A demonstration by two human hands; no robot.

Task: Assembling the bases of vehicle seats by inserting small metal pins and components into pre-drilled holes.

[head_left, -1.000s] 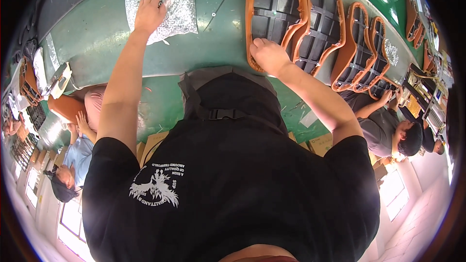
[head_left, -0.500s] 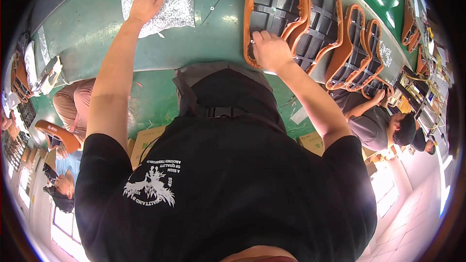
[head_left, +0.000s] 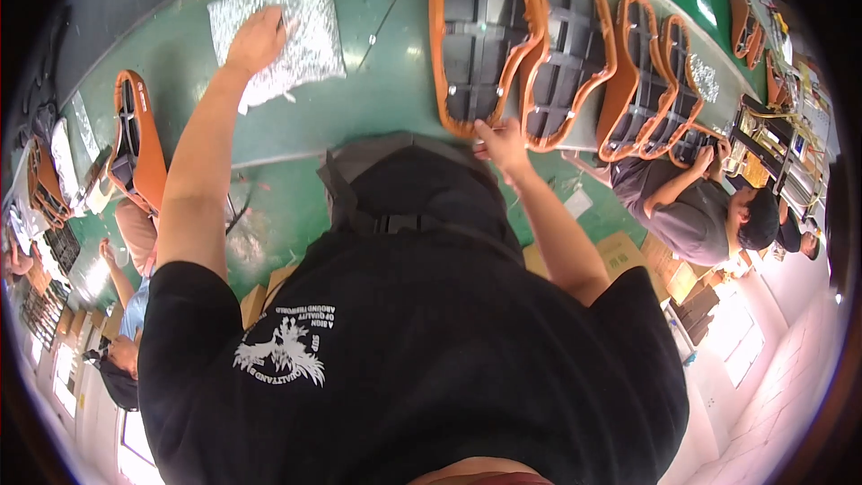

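My left hand (head_left: 259, 40) rests on a clear plastic bag (head_left: 310, 36) full of small shiny pieces. Its fingers are curled together, and whatever they may pinch is too small to make out. At the near end of the largest orange-rimmed black panel (head_left: 485, 45), my right hand (head_left: 505, 145) has its fingers drawn together by the rim. Whether it grips the rim or a small part cannot be seen. That panel lies with its ribbed black inside facing up, and small pale pieces dot its edge. A second orange-rimmed panel (head_left: 566, 45) lies against its right side.
Smaller orange-rimmed panels (head_left: 628, 81) continue to the right, near a co-worker in grey (head_left: 678, 216). On the left, another orange piece (head_left: 139, 144) stands at the green table's (head_left: 377, 103) edge, near a co-worker in blue. A thin rod (head_left: 382, 31) and small washers lie beyond the bag.
My right hand has moved from over the largest panel toward me, to its near rim. My left hand stays at the bag. The left co-worker's orange piece now stands at the table edge.
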